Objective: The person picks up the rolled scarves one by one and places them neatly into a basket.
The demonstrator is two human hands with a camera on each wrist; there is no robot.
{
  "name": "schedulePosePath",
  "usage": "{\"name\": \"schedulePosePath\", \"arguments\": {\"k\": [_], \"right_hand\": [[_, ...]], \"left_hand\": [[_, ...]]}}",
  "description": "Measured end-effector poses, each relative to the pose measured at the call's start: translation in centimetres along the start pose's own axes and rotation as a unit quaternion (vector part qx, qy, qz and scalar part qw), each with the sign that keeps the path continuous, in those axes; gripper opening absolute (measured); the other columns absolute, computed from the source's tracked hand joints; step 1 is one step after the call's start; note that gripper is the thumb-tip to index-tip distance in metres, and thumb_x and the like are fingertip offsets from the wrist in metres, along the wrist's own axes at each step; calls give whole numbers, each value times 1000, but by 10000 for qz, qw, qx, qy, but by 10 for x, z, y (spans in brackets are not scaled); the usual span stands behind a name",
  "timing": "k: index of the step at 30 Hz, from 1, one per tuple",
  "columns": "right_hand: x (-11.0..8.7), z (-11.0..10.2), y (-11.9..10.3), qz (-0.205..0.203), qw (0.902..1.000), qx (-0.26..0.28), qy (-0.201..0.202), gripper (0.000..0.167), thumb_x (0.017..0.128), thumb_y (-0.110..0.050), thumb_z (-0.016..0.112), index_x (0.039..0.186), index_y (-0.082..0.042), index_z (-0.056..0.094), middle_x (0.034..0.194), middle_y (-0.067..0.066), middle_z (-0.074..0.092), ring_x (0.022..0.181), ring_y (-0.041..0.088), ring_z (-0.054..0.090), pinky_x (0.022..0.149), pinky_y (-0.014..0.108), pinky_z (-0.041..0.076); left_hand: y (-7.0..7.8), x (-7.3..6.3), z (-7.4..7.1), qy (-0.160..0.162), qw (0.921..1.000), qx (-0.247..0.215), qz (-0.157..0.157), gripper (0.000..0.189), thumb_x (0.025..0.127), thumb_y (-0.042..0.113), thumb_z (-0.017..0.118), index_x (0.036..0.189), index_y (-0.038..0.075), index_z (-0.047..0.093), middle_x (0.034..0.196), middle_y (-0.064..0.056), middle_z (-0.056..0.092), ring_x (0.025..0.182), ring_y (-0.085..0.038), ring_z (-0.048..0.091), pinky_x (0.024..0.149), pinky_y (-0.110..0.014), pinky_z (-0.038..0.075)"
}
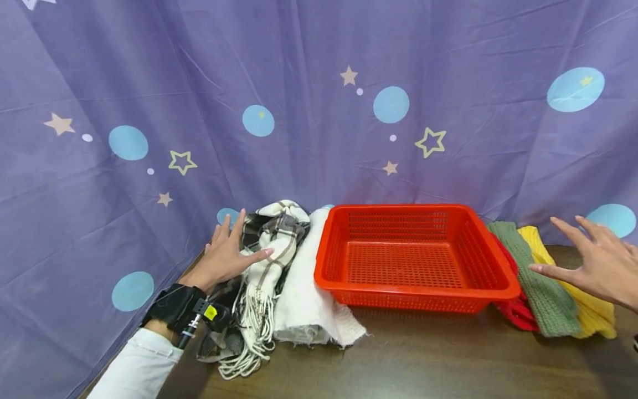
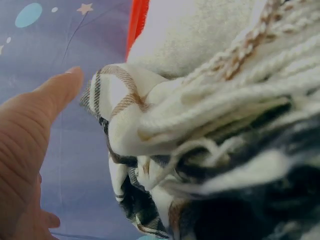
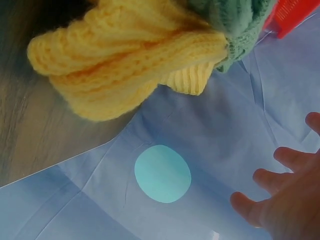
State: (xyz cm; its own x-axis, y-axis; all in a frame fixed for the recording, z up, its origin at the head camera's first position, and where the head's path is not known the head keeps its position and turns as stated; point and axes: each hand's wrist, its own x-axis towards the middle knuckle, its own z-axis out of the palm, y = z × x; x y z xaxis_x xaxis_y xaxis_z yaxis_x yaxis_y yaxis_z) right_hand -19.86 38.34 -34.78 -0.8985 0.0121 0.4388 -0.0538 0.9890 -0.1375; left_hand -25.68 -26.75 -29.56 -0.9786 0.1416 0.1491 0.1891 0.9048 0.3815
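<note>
My left hand is held over the black, white and brown plaid scarf, fingers spread and nothing in them. That fringed scarf also fills much of the left wrist view, with the thumb beside it. On the far right, my right hand hovers with spread fingers near the yellow knitted piece. Beside the yellow knit lie a green knitted piece and a red one, partly hidden by the basket. A white fuzzy cloth lies folded between the plaid scarf and the red basket.
The basket is a rectangular plastic one with perforated walls, and nothing lies in it. Everything rests on a brown wooden table. A purple curtain with stars and blue circles hangs right behind the table.
</note>
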Motion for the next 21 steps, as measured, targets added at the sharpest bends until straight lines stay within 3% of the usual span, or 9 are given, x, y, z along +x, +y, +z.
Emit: {"name": "schedulePosePath", "arguments": {"k": [4,7,11,15,21], "right_hand": [[0,2,-2,70,9999,-83,-49,116,74,-68,75,156,-2,25,149,44,23,127,64,27,91,84,23],[0,4,-2,131,9998,-132,-119,117,75,-69,74,156,-2,24,148,44,23,127,63,26,92,84,22],[-2,6,0,140,9997,-145,-132,118,75,-70,73,156,-1,23,148,45,22,126,64,26,92,84,22],[-3,9,1,102,9997,-155,-131,118,75,-70,74,156,0,23,146,46,24,125,65,27,92,84,22],[0,9,-4,19,9998,-131,-149,115,77,-68,73,156,-1,23,145,47,25,124,65,28,91,84,26]], "left_hand": [[-1,0,0,37,10000,45,27,114,87,67,64,163,21,-8,164,-26,-17,147,-54,-16,104,-83,-1],[-2,2,3,-22,9999,111,-19,113,88,68,63,163,18,-6,164,-29,-13,147,-55,-12,105,-82,2],[-4,3,11,-709,9966,-201,-354,119,87,69,63,162,11,-9,162,-35,-9,147,-58,-3,108,-78,14],[-10,1,24,-1518,9828,-633,-837,126,85,66,67,159,0,-12,159,-40,-2,146,-59,4,110,-72,22],[-17,-5,44,-1873,9711,-782,-1257,137,78,60,77,156,-4,-15,158,-42,-3,146,-58,2,115,-67,19]]}}
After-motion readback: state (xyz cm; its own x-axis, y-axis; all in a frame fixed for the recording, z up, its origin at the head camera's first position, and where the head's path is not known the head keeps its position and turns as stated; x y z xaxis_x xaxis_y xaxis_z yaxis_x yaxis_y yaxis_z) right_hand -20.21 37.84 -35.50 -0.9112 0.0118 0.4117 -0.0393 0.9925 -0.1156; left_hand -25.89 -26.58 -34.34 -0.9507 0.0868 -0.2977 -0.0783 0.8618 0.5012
